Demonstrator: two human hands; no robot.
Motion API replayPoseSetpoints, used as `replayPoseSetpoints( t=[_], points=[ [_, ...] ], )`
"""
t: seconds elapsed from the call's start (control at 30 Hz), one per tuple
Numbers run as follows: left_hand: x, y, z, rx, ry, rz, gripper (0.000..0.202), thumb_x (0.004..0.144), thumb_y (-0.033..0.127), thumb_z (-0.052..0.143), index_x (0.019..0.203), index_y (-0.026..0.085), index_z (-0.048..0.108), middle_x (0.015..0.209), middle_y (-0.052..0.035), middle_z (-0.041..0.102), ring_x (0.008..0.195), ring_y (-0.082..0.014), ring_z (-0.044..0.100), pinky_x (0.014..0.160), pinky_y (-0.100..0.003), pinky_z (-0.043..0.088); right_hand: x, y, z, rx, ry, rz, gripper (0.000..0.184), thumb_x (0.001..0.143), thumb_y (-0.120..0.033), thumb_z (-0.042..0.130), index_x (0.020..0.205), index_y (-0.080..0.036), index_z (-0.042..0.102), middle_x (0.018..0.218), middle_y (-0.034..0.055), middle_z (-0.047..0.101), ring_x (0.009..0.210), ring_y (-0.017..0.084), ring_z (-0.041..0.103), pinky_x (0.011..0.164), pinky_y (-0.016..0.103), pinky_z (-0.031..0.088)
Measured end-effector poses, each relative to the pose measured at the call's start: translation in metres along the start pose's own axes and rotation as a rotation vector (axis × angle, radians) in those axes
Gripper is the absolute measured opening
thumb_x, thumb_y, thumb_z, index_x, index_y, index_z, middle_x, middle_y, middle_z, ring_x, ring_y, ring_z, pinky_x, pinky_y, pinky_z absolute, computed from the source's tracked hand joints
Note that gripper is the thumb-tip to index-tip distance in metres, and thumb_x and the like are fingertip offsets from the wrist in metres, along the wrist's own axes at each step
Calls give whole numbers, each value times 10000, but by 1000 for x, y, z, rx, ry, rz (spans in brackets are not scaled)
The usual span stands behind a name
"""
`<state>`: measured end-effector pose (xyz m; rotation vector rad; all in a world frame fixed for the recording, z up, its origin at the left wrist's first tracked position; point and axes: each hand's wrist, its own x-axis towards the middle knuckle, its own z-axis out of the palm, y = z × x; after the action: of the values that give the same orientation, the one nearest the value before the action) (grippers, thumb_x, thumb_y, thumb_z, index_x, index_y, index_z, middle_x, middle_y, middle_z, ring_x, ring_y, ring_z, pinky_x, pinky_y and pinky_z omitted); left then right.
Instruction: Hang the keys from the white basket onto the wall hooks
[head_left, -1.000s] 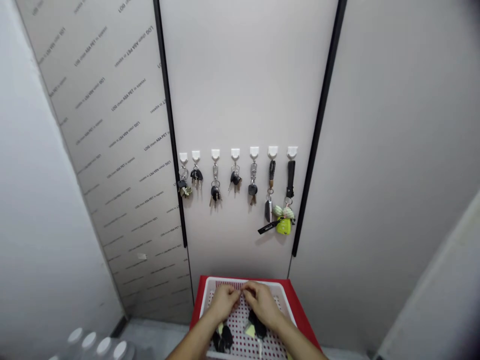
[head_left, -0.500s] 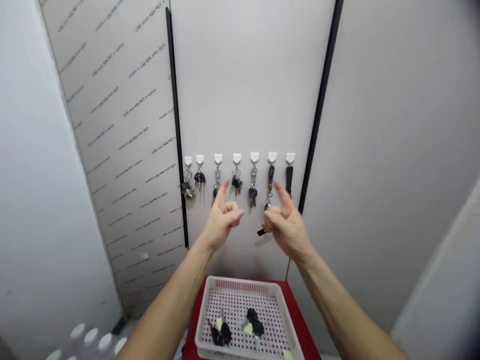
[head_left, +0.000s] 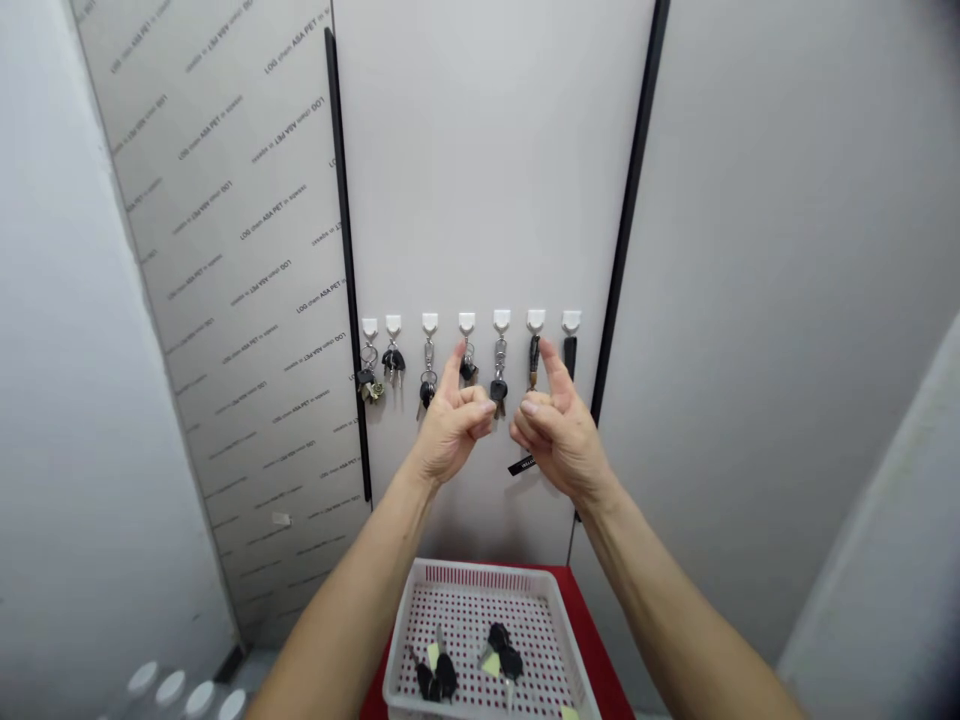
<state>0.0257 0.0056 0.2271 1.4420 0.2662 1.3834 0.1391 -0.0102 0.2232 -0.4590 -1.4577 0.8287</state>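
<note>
My left hand [head_left: 454, 425] is raised before the wall with index finger and thumb stretched out and the other fingers curled; it holds nothing. Its fingertip overlaps a bunch of keys [head_left: 469, 366] on the middle hook; contact cannot be told. My right hand [head_left: 561, 430] mirrors this pose, also holding nothing. Beside its index finger hangs a braided dark key strap [head_left: 534, 358], its lower part hidden, with a black tag [head_left: 521, 465] below. A black strap [head_left: 570, 356] hangs to the right. Between the hands is a key set with a metal clip [head_left: 500, 360].
More keys hang leftward: a clipped set [head_left: 428, 388], black-headed keys [head_left: 394, 360] and a ringed bunch [head_left: 370, 382]. Several white hooks [head_left: 502, 319] line the panel. Below, a white perforated basket [head_left: 472, 577] holds black keys [head_left: 436, 678] with yellow labels, on a red surface [head_left: 592, 640].
Both hands have risen slightly and come closer together, index fingers still pointing up. The view has shifted a little. The hanging keys and the basket's contents stay in place.
</note>
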Motion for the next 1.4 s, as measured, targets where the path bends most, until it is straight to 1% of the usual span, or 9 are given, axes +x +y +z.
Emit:
replayPoseSetpoints(
  t=[0.13, 0.3, 0.53, 0.7, 0.83, 1.0, 1.13, 1.27, 1.4],
  points=[
    [-12, -33, -23, 138, 64, -132, 754, 577, 190, 530, 1176, 258, 77, 405, 117, 285, 360, -9, 255, 390, -148, 194, 4, 27, -27, -139, 123, 55, 573, 631, -238, 450, 1153, -224, 213, 385, -117, 224, 331, 31, 232, 366, 167, 264],
    [-56, -96, -67, 414, 226, -494, 660, 605, 270, 475, 1160, 113, 153, 382, 108, 336, 339, -21, 273, 367, -160, 181, 32, 58, -97, -602, 684, 20, 441, 597, -304, 444, 996, -120, 415, 577, -26, 449, 477, 67, 403, 469, 200, 337],
    [-103, -148, -86, 549, 117, -721, 494, 575, 208, 472, 1027, 57, 339, 421, 85, 395, 360, -39, 334, 397, -175, 250, 57, 70, -123, -1037, 355, 182, 271, 636, -356, 365, 538, -143, 500, 487, 11, 504, 458, 105, 439, 462, 217, 317],
    [-51, -126, -76, 712, 104, -491, 307, 588, 160, 455, 882, 73, 470, 494, 43, 428, 451, -57, 388, 468, -185, 306, 82, 30, -104, -907, 495, -31, 277, 654, -374, 350, 549, -144, 463, 490, 1, 492, 433, 85, 426, 426, 195, 306],
    [19, -94, -50, 863, 193, -234, 313, 591, 189, 475, 888, 90, 487, 783, -63, 531, 696, -113, 478, 644, -221, 352, 66, 11, -79, -762, 316, 9, 259, 651, -377, 368, 573, -143, 448, 470, -23, 447, 380, 57, 370, 383, 178, 283],
    [71, -78, -23, 1096, 367, -114, 372, 591, 265, 492, 936, 128, 464, 897, -98, 528, 800, -162, 477, 706, -278, 338, -26, 68, -55, -677, -138, 390, 211, 659, -310, 363, 527, -152, 405, 393, -56, 347, 350, 48, 321, 360, 168, 248],
    [85, -85, -15, 1178, 438, -253, 330, 572, 314, 506, 867, 165, 500, 831, -97, 558, 780, -204, 491, 646, -308, 350, -95, 116, -46, -664, -392, 554, 201, 654, -248, 354, 514, -139, 448, 419, -53, 319, 392, 40, 277, 367, 159, 211],
    [95, -85, -10, 1128, 420, -221, 246, 589, 291, 487, 783, 149, 537, 787, -95, 568, 738, -196, 503, 610, -288, 357, -106, 124, -48, -749, -560, 597, 165, 593, -234, 431, 486, -135, 510, 401, -53, 354, 400, 47, 300, 384, 165, 220],
    [112, -68, -4, 892, 347, -5, 226, 625, 280, 453, 768, 127, 538, 681, -54, 567, 639, -134, 501, 582, -238, 367, -44, 99, -64, -729, -180, 370, 222, 625, -287, 401, 647, -143, 568, 568, 9, 526, 558, 115, 449, 520, 215, 343]
  ],
)
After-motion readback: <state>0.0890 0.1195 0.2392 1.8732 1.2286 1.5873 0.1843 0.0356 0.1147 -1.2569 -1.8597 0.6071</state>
